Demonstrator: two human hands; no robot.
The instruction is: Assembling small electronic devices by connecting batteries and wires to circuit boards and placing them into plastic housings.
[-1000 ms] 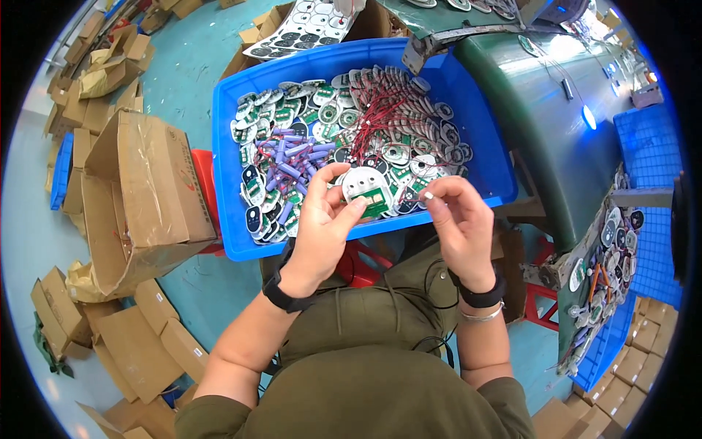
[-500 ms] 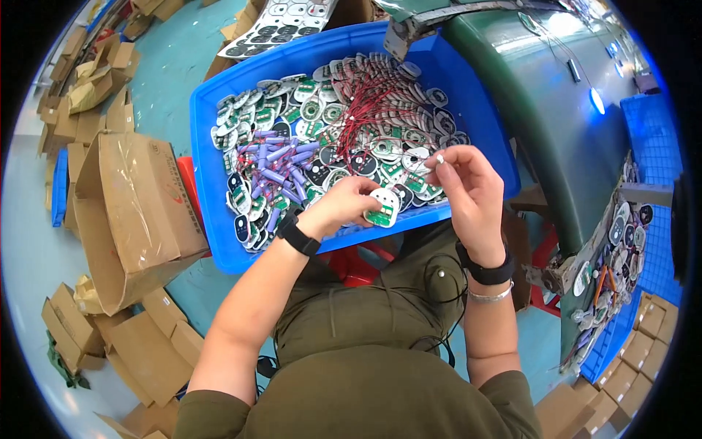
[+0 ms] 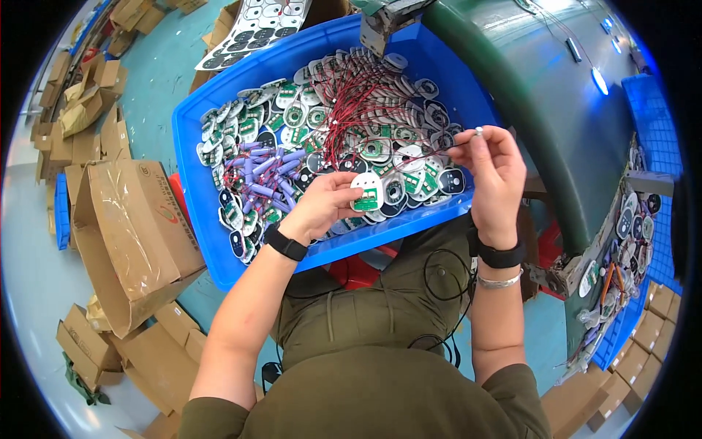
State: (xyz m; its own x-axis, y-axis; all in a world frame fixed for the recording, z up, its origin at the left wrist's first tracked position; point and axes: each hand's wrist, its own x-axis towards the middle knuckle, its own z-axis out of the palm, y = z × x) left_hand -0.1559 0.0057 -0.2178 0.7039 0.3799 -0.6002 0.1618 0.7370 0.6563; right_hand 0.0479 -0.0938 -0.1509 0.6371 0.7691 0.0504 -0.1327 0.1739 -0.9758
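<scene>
Over the near side of a blue bin, my left hand pinches a white rounded plate with a green circuit board by its left edge. To its right and a little higher, my right hand is closed, thumb against index finger, on a small pale connector. A thin dark red wire stretches from these fingers leftward over the bin. Below both hands lie many similar plates, some white, some black-faced. Purple cylindrical batteries are heaped left of my left hand.
A tangle of red wires tops the plates at the bin's far side. A large cardboard box stands at left. The green machine-like body rises at right, beside more parts and orange-handled pliers. Sheets of stickers lie behind.
My right hand has moved right and slightly up with the connector, drawing the wire out. The plate in my left hand now sits flatter and slightly higher. The whole view has shifted a little.
</scene>
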